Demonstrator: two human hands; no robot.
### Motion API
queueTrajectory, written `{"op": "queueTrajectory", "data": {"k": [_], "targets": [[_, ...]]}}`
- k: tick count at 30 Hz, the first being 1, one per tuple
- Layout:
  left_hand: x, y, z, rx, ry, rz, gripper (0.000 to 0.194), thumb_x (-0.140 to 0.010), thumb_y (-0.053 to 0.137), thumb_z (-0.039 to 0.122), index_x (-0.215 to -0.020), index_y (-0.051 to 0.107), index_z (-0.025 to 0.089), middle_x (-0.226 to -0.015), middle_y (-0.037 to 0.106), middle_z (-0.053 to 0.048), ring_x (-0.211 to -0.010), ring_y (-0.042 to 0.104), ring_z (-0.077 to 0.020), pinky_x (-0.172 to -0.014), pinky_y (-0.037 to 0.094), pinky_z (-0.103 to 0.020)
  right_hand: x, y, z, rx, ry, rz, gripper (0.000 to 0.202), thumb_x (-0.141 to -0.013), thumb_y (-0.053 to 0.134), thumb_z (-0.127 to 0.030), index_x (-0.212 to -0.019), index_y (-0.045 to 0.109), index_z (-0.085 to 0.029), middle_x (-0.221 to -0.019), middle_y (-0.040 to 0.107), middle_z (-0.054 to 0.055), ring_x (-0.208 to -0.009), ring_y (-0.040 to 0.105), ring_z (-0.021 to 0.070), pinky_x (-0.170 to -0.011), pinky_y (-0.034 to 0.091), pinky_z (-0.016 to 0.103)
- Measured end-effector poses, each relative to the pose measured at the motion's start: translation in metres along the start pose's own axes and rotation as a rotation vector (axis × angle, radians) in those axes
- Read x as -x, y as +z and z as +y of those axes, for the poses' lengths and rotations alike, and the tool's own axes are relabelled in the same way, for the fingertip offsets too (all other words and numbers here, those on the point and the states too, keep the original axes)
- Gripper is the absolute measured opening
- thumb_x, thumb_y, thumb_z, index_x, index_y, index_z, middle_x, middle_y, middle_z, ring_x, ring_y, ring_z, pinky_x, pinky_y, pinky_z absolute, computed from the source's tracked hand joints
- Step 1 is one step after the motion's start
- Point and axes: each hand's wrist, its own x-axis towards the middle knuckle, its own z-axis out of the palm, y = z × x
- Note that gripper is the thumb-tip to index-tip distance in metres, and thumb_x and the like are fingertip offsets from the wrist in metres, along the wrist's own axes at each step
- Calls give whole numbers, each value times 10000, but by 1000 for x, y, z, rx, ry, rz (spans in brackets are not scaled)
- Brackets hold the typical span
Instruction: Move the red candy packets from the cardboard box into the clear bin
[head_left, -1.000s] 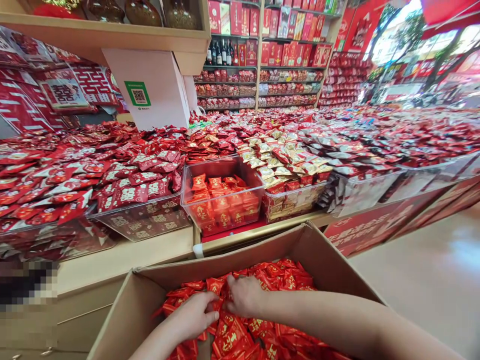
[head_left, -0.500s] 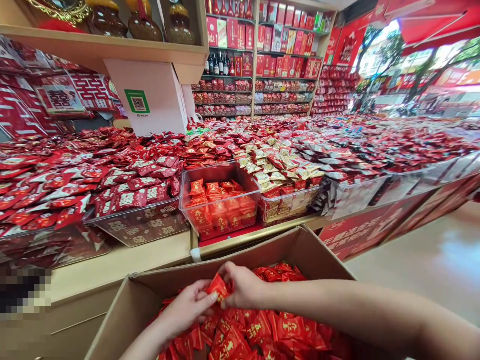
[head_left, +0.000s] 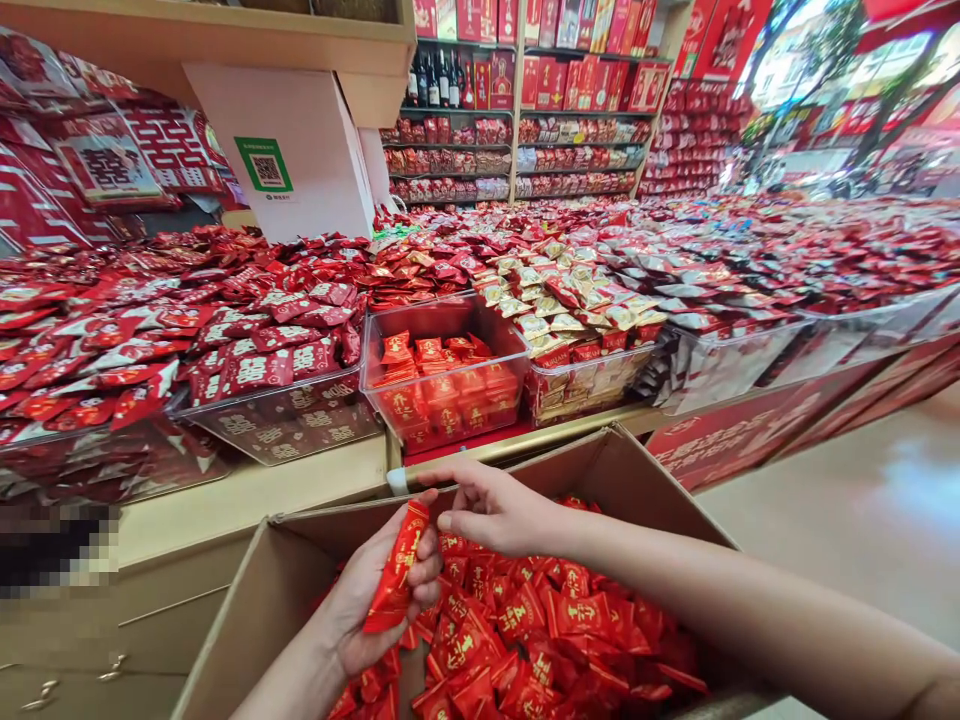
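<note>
Left hand is wrapped round one red packet, fingers curled behind it and lettering outward, a hold that probably steadies it. Right hand has loosely spread fingers and seems bare, its fingertips near the packet's upper end (contact cannot be told). Carton of similar packets sits below, just before the surface, likely keeping reaches short.

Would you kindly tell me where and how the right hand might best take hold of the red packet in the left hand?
I would lightly pinch the upper end of the red packet, coming from the right: it is slim and lies tilted in the left hand, with that end uncovered and close to the open right hand.
</note>
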Motion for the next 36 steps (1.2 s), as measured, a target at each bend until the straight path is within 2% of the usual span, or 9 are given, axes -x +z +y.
{"op": "queueTrajectory", "data": {"k": [3, 5, 8, 11, 15, 19, 25, 32, 36], "targets": [[-2, 4, -6, -215, -57, 0, 165, -748, 390, 294, -894, 441, 235, -540, 385, 82, -331, 278, -15, -346, 218, -138, -1, 1, 5, 42, -9, -123, 247, -729, 491, -255, -952, 522, -151, -761, 546, 8, -617, 473, 69, -578, 386, 179], [-6, 1, -10, -360, -72, 25, 216, -758, 373, 338, -938, 437, 238, -559, 457, 63, -354, 358, -47, -364, 279, -169, -1, -2, 12, 83, 29, -162, 192, -749, 465, -280, -861, 536, -141, -703, 544, -2, -617, 483, 74, -585, 387, 183], [-17, -17, -19, -671, -17, 89, 255, -733, 434, 327, -949, 504, 212, -785, 586, -21, -686, 541, -162, -637, 406, -293, 0, -14, 27, 273, 144, -227, 174, -743, 471, -258, -840, 538, -131, -663, 541, -10, -562, 460, 66, -529, 370, 171], [-29, -45, -32, -979, 44, 131, 238, -686, 495, 221, -904, 579, 176, -992, 580, -81, -986, 457, -242, -888, 251, -346, 2, -28, 49, 599, 313, -394, 179, -689, 523, -243, -825, 570, -137, -683, 575, 6, -570, 479, 83, -511, 360, 176], [-41, -71, -54, -1224, 48, 62, 247, -659, 520, 129, -889, 600, 171, -976, 592, -82, -965, 482, -249, -867, 274, -369, 7, -35, 75, 954, 447, -465, 180, -625, 540, -176, -783, 610, -126, -750, 609, 79, -662, 537, 161, -570, 377, 235], [-43, -76, -66, -1298, 80, -13, 149, -669, 560, 155, -815, 585, 159, -893, 581, -23, -910, 482, -207, -833, 300, -411, 11, -32, 82, 961, 432, -422, 245, -646, 519, -214, -859, 605, -129, -846, 606, 112, -742, 551, 199, -616, 389, 262], [-40, -51, -41, -1068, 163, -65, 72, -704, 509, 170, -683, 577, 174, -716, 525, 21, -741, 480, -150, -738, 350, -308, 10, -19, 70, 677, 366, -437, 246, -690, 501, -230, -907, 588, -157, -864, 608, 48, -774, 546, 140, -680, 396, 226], [-30, -18, -17, -561, 174, -69, 105, -748, 480, 271, -787, 531, 188, -711, 532, 25, -603, 492, -106, -566, 418, -221, 11, -18, 61, -529, 622, -522, 291, -629, 613, -271, -884, 539, -152, -761, 557, -8, -641, 539, 61, -632, 427, 207], [-22, -12, -14, -345, 163, 19, 187, -788, 401, 343, -884, 506, 222, -820, 585, -3, -747, 548, -139, -709, 437, -276, 10, -11, 59, -493, 614, -396, 303, -554, 675, -315, -734, 521, -126, -615, 519, -38, -489, 487, 33, -528, 411, 175]]}}
